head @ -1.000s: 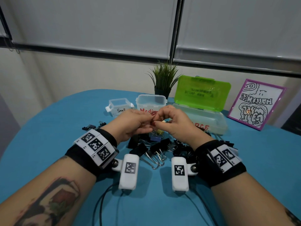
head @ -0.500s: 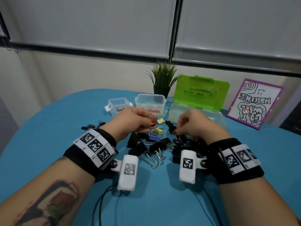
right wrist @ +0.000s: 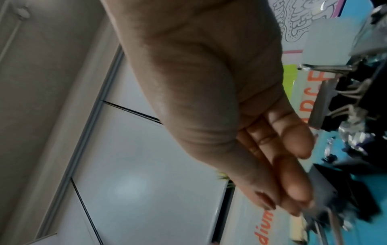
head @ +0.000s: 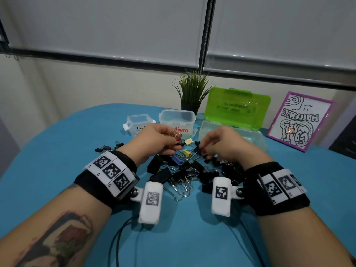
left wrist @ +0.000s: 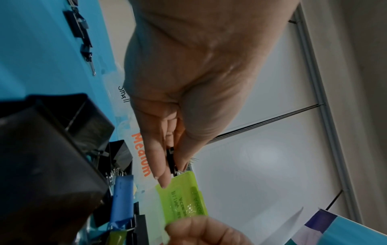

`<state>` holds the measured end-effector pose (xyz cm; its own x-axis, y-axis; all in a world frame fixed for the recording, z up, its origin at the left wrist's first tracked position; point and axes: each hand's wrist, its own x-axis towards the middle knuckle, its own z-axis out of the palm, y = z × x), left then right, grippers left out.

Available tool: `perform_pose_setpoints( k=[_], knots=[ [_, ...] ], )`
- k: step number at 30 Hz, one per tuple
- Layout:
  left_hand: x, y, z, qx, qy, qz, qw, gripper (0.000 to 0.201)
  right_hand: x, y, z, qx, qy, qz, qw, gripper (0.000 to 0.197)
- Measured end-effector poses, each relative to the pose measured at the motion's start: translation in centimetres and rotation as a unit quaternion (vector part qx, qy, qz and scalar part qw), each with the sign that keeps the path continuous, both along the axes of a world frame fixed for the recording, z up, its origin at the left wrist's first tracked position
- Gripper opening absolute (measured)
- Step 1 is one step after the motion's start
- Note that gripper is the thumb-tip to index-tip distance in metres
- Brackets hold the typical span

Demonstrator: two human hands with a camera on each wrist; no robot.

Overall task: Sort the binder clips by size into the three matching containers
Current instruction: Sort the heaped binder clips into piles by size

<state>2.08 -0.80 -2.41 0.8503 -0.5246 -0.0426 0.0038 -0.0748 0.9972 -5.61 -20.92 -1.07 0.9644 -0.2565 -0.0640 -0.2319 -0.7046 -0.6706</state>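
The binder clips (head: 185,174) lay in one mixed heap on the blue tabletop (head: 57,151), near the person and between the two wrists. Most were black with silver wire handles, in several sizes; a blue clip (head: 178,160) and two yellow clips (head: 187,147) lay at the far side of the heap. A few small black clips (head: 107,148) lay apart to the left.

The left hand (head: 156,141) was raised over the far left part of the heap. Its thumb and forefinger pinched a small black clip (left wrist: 170,157), whose copper-coloured wire handles stood up above the fingers in the head view. The right hand (head: 223,144) reached down into the far right part of the heap. Its fingers (right wrist: 293,182) lay nearly straight against dark clips; whether they had grasped one could not be determined.

Three containers stood in a row at the far side. The small container (head: 141,121), marked "Small", stood left. The medium container (head: 178,120), marked "Medium", stood in the middle. The large container (head: 231,132), with its green lid (head: 237,107) raised, stood right. No clips were visible in the small or medium container; the large one was partly hidden by the right hand.

Judgement: sorting was at an early stage, with nearly the whole heap left. The pinched clip appeared to belong in the small container.
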Motion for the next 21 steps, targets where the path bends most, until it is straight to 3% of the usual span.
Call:
perform_pose_setpoints(
  k=[5,12,16,21],
  knots=[
    [-0.1,0.0,0.0,0.006,-0.004,-0.002,1.000,0.015,-1.5,-1.9,1.0,-0.071,0.069,-0.037,0.994,0.014],
    [0.0,0.0,0.0,0.012,-0.006,-0.003,1.000,0.012,-1.1,0.1,0.5,-0.088,0.141,-0.008,0.986,0.020],
    [0.0,-0.1,0.0,0.016,-0.007,0.001,1.000,0.013,-0.4,1.0,-0.4,-0.039,0.120,0.014,0.992,0.009],
    [0.1,-0.1,-0.1,0.015,-0.012,0.004,1.000,0.014,-0.4,0.2,-0.1,0.077,0.028,-0.004,0.997,0.014]
  ],
)
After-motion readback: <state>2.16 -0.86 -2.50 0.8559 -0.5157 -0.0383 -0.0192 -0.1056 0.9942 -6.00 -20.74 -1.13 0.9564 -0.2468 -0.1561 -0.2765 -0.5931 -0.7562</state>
